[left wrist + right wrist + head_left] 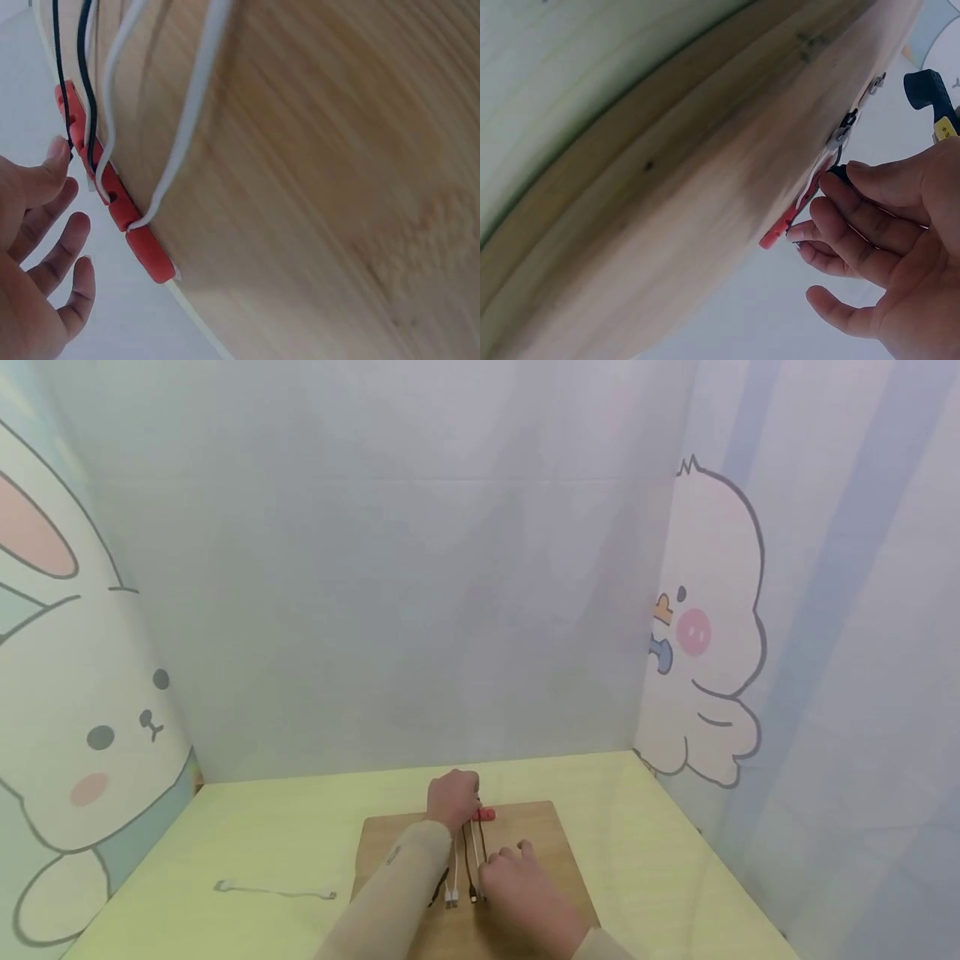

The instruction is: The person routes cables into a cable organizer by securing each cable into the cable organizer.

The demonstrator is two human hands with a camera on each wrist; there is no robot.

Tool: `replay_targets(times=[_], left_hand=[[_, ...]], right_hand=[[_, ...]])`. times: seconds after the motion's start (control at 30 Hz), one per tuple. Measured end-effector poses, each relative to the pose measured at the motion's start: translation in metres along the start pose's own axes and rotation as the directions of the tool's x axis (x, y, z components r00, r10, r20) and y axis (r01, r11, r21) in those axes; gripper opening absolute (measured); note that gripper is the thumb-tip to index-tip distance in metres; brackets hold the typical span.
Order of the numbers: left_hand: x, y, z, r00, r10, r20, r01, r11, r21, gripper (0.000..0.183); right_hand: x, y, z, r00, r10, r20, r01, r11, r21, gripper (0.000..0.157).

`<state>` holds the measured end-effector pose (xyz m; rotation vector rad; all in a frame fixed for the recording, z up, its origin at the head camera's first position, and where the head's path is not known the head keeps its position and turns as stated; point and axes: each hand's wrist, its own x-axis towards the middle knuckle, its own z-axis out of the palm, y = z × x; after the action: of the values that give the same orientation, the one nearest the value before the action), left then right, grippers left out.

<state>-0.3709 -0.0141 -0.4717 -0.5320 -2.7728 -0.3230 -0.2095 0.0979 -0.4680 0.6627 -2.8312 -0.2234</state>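
A red cable holder (152, 257) with slots lies along the far edge of a wooden board (525, 831). White and black cables sit in its slots and run side by side toward the near side. My left hand (452, 800) is at the holder, where its thumb and a finger pinch the outermost black cable (61, 82) by the far end slot. Its other fingers are loosely bent. On the near side my right hand (885, 240) pinches a black plug (840, 173) between thumb and forefinger. White plugs (452, 900) and a black plug (472, 893) lie left of it.
A short white cable (273, 891) lies by itself on the pale yellow table (225, 827), left of the board. Grey and cartoon-printed panels (412, 610) stand around the table's back and sides.
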Motion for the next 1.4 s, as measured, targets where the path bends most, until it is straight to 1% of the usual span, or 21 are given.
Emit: replay_targets(times=[0.17, 0.37, 0.47, 0.57, 0.7, 0.83, 1.03, 1.4], left_hand=[[0.0, 0.003, 0.002, 1.0, -0.014, -0.016, 0.014, 1.0, -0.014, 0.029], [0.002, 0.006, 0.001, 0.997, -0.078, 0.005, 0.078, 0.996, -0.031, 0.023], [0.004, 0.005, 0.001, 0.994, -0.107, 0.013, 0.107, 0.993, -0.048, 0.019], [0.004, 0.005, 0.001, 0.992, -0.123, 0.019, 0.124, 0.991, -0.057, 0.017], [0.004, 0.005, 0.002, 0.992, -0.119, 0.033, 0.121, 0.991, -0.056, 0.018], [0.003, 0.005, 0.002, 0.991, -0.117, 0.061, 0.12, 0.991, -0.055, 0.019], [0.002, 0.005, 0.002, 0.988, -0.117, 0.098, 0.124, 0.99, -0.064, 0.014], [0.001, 0.002, 0.007, 0.988, -0.098, 0.119, 0.102, 0.994, -0.031, 0.011]], right_hand=[[-0.002, 0.0, 0.005, 0.999, -0.021, -0.029, 0.021, 0.999, -0.029, 0.015], [-0.002, -0.001, 0.01, 0.996, -0.051, -0.073, 0.047, 0.997, -0.058, 0.017], [-0.003, -0.002, 0.01, 0.995, -0.063, -0.078, 0.057, 0.996, -0.071, 0.016], [-0.003, -0.003, 0.01, 0.996, -0.064, -0.062, 0.059, 0.996, -0.068, 0.014], [-0.003, -0.004, 0.009, 0.998, -0.049, -0.027, 0.048, 0.998, -0.047, 0.013], [-0.004, -0.005, 0.009, 0.999, -0.045, -0.005, 0.044, 0.998, -0.034, 0.012], [-0.006, -0.007, 0.008, 1.0, -0.029, -0.002, 0.029, 0.999, -0.044, 0.012], [-0.013, -0.011, 0.003, 0.999, 0.039, -0.013, -0.04, 0.999, -0.023, 0.012]])
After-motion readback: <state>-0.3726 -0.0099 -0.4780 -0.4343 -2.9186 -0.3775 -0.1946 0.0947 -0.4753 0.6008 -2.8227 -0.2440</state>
